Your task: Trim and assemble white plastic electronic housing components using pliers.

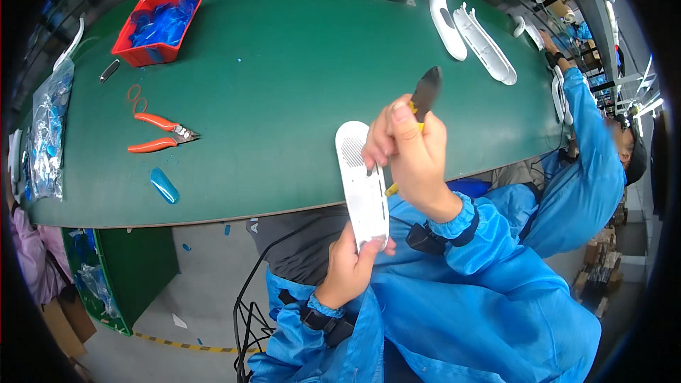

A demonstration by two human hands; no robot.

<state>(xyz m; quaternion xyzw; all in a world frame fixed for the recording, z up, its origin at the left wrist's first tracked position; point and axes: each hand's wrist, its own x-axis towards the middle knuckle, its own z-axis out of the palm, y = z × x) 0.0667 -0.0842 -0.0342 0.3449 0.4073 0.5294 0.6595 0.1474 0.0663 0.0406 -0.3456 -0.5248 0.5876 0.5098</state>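
My left hand (pixel 347 269) is closed round the lower end of a long white plastic housing (pixel 365 198) with rounded ends and rows of small holes near its top. It is held upright at the table's front edge. In my right hand (pixel 415 149) is a black-and-yellow hand tool (pixel 427 91); its broad dark end sticks up past the thumb, and a yellow part shows below the palm. Those fingers rest at the housing's upper right side. The tool's exact kind is hidden by the grip.
Left on the green table (pixel 284 99) lie orange-handled cutting pliers (pixel 164 133), a blue oval piece (pixel 164 186), and a red bin (pixel 157 55) of blue film. White shells (pixel 486 42) lie far right. A co-worker in blue (pixel 585 163) sits at the right.
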